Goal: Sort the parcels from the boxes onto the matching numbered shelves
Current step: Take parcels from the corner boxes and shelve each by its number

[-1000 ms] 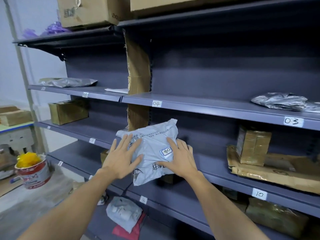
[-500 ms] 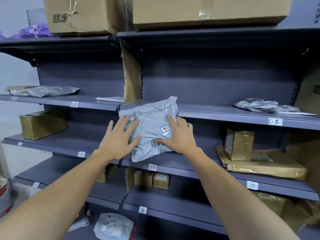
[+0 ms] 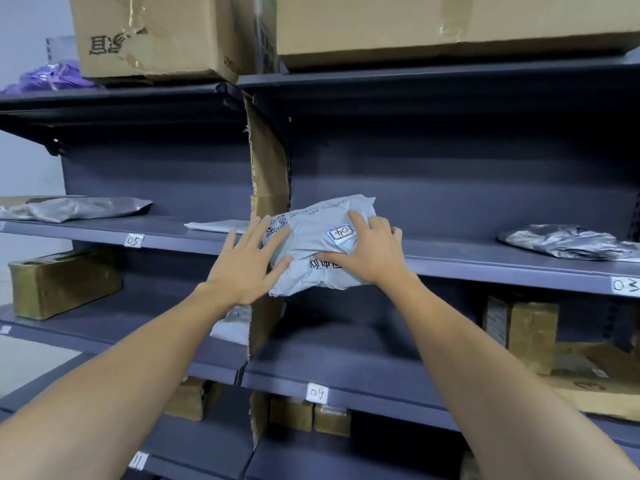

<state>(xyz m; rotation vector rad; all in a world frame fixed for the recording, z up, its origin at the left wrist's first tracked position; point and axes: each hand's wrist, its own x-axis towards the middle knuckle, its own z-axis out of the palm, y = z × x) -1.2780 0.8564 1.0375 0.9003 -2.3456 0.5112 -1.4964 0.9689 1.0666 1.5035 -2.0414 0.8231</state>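
The parcel [image 3: 322, 244], marked 04, lies half on the shelf [image 3: 485, 261] edge between tag 05 [image 3: 133, 240] and tag 03 [image 3: 625, 285], likely its slot. The right hand [image 3: 374, 251] grips its top, while the left hand [image 3: 246, 265] presses flat-fingered against its side, probably to guide it inward

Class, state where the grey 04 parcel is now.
Head view, centre: grey parcel at the shelf edge, right of the cardboard divider, between left hand and right hand.

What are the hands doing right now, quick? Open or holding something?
Left hand: open, straight fingers pressing the side of the grey parcel.
Right hand: holding the grey parcel, fingers and thumb curled round it.
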